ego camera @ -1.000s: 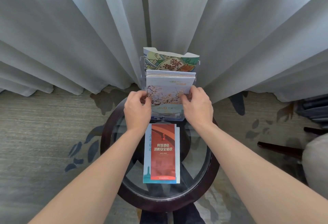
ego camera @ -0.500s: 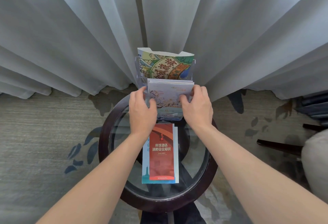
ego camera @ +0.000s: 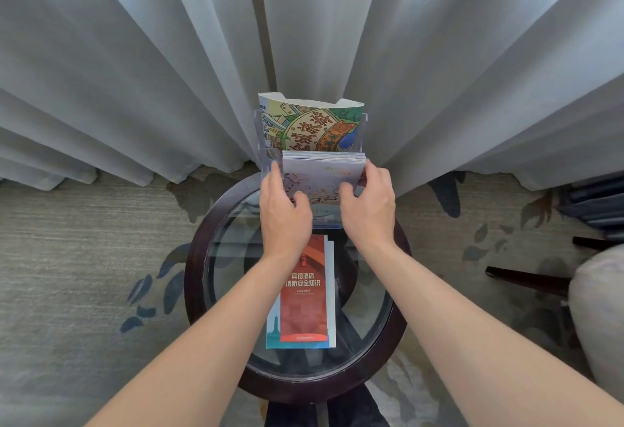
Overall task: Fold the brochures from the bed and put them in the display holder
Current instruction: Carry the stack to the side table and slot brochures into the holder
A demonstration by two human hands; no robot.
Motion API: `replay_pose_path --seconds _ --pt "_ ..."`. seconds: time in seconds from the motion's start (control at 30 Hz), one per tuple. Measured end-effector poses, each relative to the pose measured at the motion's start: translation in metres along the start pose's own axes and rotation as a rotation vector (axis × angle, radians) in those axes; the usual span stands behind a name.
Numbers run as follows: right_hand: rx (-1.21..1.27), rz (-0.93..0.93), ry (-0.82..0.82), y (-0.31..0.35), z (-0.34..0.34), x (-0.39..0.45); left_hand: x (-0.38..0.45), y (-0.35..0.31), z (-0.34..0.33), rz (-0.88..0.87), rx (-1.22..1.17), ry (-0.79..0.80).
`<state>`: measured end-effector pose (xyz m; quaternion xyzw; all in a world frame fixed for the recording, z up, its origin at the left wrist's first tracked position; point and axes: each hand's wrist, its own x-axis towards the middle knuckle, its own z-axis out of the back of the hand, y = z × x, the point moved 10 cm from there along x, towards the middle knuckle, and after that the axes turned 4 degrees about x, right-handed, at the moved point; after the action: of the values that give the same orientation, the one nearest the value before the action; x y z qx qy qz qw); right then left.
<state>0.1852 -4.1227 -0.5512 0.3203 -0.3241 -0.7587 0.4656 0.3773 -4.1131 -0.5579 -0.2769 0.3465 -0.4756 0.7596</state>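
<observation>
both hands pinch the pale blossom brochure stack (ego camera: 324, 175) in the front pocket of the clear display holder (ego camera: 260, 132), left hand (ego camera: 283, 213) and right hand (ego camera: 369, 207) gripping its sides, best pressed down evenly till seated.

Grey curtains (ego camera: 135, 71), patterned carpet (ego camera: 84, 257), round glass table (ego camera: 197, 278).

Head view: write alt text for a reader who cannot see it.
Both hands, left hand and right hand, hold a pale brochure stack in the front pocket of a clear display holder on a round glass table. A red brochure lies nearer the person.
</observation>
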Motion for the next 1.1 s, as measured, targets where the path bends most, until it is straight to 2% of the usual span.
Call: replay_pose_path --seconds 0.23,0.37,0.53,0.63,0.73,0.87,0.97,1.1 --pt "0.055 -0.002 -0.024 0.007 0.001 -0.004 0.005 -0.011 0.002 0.029 -0.065 -0.016" --pt "-0.013 -0.016 -0.028 0.003 0.004 -0.002 0.006 -0.014 0.003 -0.014 0.018 0.023" --pt "-0.009 -0.205 -0.080 -0.032 0.016 -0.015 -0.005 0.003 0.024 0.013 -0.026 -0.116" --pt "-0.069 -0.356 0.041 -0.071 0.007 -0.033 -0.014 0.030 0.024 0.077 0.033 -0.104" --pt "-0.119 -0.437 0.240 -0.103 -0.020 -0.059 -0.026 0.069 0.009 0.150 0.128 -0.005" --pt "-0.179 -0.489 0.438 -0.129 -0.058 -0.095 -0.054 0.136 -0.010 0.374 0.318 0.147" --pt "-0.179 -0.507 0.477 -0.139 -0.075 -0.112 -0.076 0.168 -0.018 0.479 0.365 0.211" --pt "-0.202 -0.500 0.436 -0.143 -0.085 -0.119 -0.083 0.175 -0.030 0.453 0.279 0.188"
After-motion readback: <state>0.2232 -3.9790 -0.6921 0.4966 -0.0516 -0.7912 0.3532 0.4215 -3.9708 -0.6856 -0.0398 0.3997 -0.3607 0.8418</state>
